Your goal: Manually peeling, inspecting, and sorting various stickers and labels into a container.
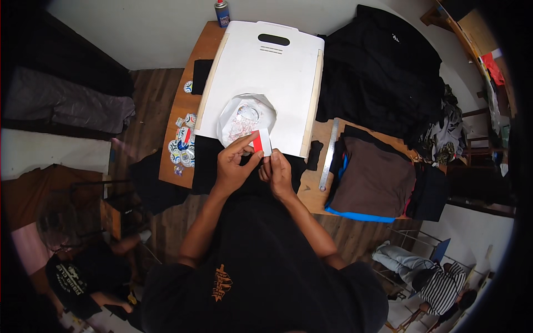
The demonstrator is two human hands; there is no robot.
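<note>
Card (261,141), small, red on its left half and white on its right, sits pinched between both hands at the near edge of the white board (261,72). Its long axis runs roughly from 12 to 6 o'clock, tilted a little toward 1, with the top end pointing away from the person.

Head view: the left hand (233,166) is mostly closed, its forefinger stretched toward 1 o'clock onto the card's red half, thumb beneath. The right hand (276,172) is curled, its fingertips touching the card's lower white corner; how firmly it grips I cannot tell. Just beyond the card, at 11 o'clock of it, lies a crinkled paper sheet (246,117) with a round printed design, resting on the board. At 9 o'clock of the hands, round stickers (183,145) lie in a cluster on the wooden table (177,105). At 3 o'clock lies a metal ruler (330,155), long axis near 12 to 6, and past it a pile of folded clothes (372,177). A spray can (222,12) stands at 12 o'clock, beyond the board.
</note>
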